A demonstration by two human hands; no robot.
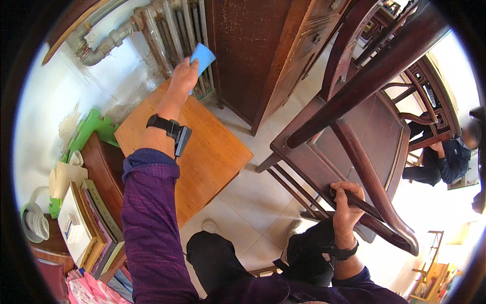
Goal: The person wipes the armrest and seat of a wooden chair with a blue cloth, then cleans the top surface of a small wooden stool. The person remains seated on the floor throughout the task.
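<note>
My left hand point(185, 76) reaches out over the far corner of a small orange-brown wooden table point(212, 152). Pinched in its fingers is a bent light-blue sheet point(204, 57), whose material I cannot make out. On the right, a dark reddish-brown wooden armchair point(364, 125) stands at an angle before me, its seat in view from above. The fingers of my right hand point(347, 199) are curled around a dark wooden part of this chair near the seat edge, below the curved armrest.
An old radiator point(163, 34) with a pipe and a dark wooden cabinet point(246, 49) stand beyond the table. Framed boards point(81, 228) and a green foam mat point(95, 123) lean at left. Another person point(448, 159) sits at far right, near more chairs.
</note>
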